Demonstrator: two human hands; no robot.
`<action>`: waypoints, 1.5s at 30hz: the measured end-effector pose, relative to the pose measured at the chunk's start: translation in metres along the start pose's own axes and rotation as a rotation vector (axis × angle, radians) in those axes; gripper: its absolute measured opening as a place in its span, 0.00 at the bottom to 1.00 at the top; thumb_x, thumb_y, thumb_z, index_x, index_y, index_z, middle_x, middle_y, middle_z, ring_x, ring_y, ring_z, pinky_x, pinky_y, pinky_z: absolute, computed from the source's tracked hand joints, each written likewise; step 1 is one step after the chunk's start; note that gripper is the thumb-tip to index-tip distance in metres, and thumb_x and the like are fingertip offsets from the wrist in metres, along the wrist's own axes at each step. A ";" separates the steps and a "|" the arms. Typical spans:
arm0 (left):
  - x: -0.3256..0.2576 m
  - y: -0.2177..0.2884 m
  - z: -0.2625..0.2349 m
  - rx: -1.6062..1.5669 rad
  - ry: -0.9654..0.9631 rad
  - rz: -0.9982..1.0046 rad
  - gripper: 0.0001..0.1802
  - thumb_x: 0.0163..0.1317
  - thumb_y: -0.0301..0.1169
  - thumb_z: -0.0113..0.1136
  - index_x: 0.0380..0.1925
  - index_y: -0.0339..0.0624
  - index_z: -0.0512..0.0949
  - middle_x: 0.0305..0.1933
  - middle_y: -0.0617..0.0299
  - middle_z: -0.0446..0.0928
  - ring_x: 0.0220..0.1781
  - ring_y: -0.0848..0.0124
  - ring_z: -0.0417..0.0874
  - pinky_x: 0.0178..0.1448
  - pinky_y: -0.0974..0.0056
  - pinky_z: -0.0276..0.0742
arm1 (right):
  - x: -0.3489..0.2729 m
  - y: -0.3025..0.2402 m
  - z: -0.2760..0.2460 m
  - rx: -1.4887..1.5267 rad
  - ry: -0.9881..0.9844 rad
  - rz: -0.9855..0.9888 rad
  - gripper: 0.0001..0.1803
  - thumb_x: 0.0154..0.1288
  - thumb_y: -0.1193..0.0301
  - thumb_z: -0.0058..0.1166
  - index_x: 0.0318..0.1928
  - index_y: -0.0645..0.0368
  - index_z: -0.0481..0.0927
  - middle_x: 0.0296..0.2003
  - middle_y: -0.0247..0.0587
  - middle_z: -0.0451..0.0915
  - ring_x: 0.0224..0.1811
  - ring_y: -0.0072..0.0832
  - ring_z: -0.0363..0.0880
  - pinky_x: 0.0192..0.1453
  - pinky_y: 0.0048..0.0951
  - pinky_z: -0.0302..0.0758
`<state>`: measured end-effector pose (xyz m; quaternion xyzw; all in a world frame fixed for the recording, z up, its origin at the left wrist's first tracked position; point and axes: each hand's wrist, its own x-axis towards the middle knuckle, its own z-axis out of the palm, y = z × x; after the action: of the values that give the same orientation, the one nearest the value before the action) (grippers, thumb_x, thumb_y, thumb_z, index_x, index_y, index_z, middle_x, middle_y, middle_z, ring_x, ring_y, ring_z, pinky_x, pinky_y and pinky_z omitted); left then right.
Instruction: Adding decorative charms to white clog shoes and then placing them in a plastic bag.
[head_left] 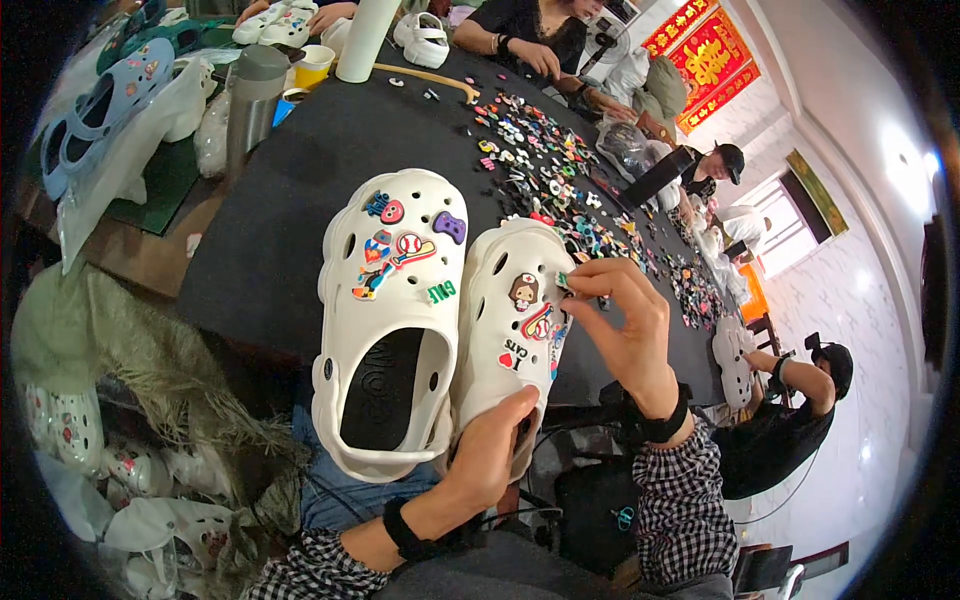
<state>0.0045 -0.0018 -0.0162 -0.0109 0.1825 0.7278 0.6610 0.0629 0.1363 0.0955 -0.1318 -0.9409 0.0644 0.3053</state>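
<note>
Two white clogs with colourful shoe charms are side by side in front of me. The left clog (395, 300) bears several charms, among them a purple game controller (450, 226) and a baseball with a bat. My left hand (485, 455) is closed round the heel end of the right clog (490, 340), thumb on its edge. This clog carries a nurse-figure charm (523, 291) and several others. My right hand (630, 325) pinches a small greenish charm (562, 280) between thumb and forefinger at the clog's toe side. Its stem is hidden.
A large heap of loose charms (540, 150) spreads over the black tabletop (270, 230). Back left stand a metal tumbler (257, 100), a yellow cup (314, 66) and blue clogs (105, 110). Bagged white clogs (160, 520) lie lower left. Several people sit around the table.
</note>
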 end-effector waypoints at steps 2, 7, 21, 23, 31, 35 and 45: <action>-0.001 0.002 0.005 0.034 0.022 -0.036 0.19 0.66 0.33 0.52 0.53 0.35 0.70 0.52 0.60 0.73 0.54 0.72 0.72 0.61 0.65 0.64 | 0.003 -0.003 -0.005 0.012 -0.010 0.026 0.10 0.49 0.81 0.66 0.33 0.65 0.79 0.35 0.43 0.80 0.37 0.35 0.80 0.40 0.30 0.78; -0.001 0.001 0.002 -0.055 0.024 -0.076 0.18 0.64 0.33 0.56 0.52 0.37 0.73 0.50 0.63 0.74 0.52 0.75 0.72 0.59 0.68 0.66 | 0.010 -0.001 -0.009 0.023 -0.060 0.024 0.09 0.50 0.81 0.65 0.32 0.66 0.78 0.35 0.42 0.79 0.37 0.33 0.80 0.40 0.29 0.77; 0.000 0.000 0.000 0.139 -0.016 0.011 0.19 0.66 0.40 0.53 0.45 0.33 0.77 0.45 0.63 0.75 0.47 0.76 0.72 0.54 0.70 0.66 | 0.033 0.013 -0.009 0.177 -0.232 0.120 0.08 0.52 0.79 0.64 0.31 0.65 0.76 0.31 0.40 0.76 0.33 0.29 0.77 0.36 0.28 0.73; 0.002 -0.001 0.000 0.135 0.007 0.000 0.19 0.66 0.40 0.53 0.46 0.33 0.76 0.46 0.63 0.75 0.48 0.76 0.72 0.54 0.70 0.66 | 0.037 0.017 -0.008 0.207 -0.252 0.141 0.09 0.52 0.78 0.64 0.31 0.65 0.76 0.30 0.39 0.76 0.33 0.29 0.77 0.37 0.28 0.74; 0.003 -0.002 0.005 0.067 0.009 0.097 0.20 0.67 0.38 0.52 0.48 0.31 0.75 0.48 0.61 0.74 0.49 0.75 0.72 0.56 0.69 0.66 | 0.040 0.023 -0.012 0.221 -0.324 0.134 0.13 0.52 0.73 0.66 0.37 0.60 0.76 0.46 0.40 0.74 0.52 0.32 0.73 0.56 0.32 0.70; 0.007 -0.010 -0.008 0.166 -0.024 0.115 0.20 0.67 0.37 0.53 0.50 0.31 0.74 0.50 0.61 0.74 0.50 0.74 0.72 0.57 0.69 0.66 | 0.047 0.035 -0.016 0.501 -0.483 0.323 0.32 0.54 0.66 0.68 0.57 0.60 0.70 0.59 0.41 0.70 0.62 0.31 0.67 0.67 0.35 0.64; -0.007 -0.004 -0.003 0.177 0.102 -0.018 0.21 0.65 0.33 0.54 0.54 0.30 0.70 0.54 0.58 0.73 0.55 0.69 0.72 0.61 0.65 0.65 | 0.065 0.043 -0.019 0.555 -0.876 0.395 0.48 0.55 0.64 0.69 0.72 0.54 0.55 0.66 0.42 0.64 0.66 0.30 0.63 0.71 0.37 0.59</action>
<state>0.0091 -0.0091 -0.0182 0.0087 0.2794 0.7014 0.6557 0.0324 0.1968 0.1384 -0.1812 -0.8850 0.4148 -0.1089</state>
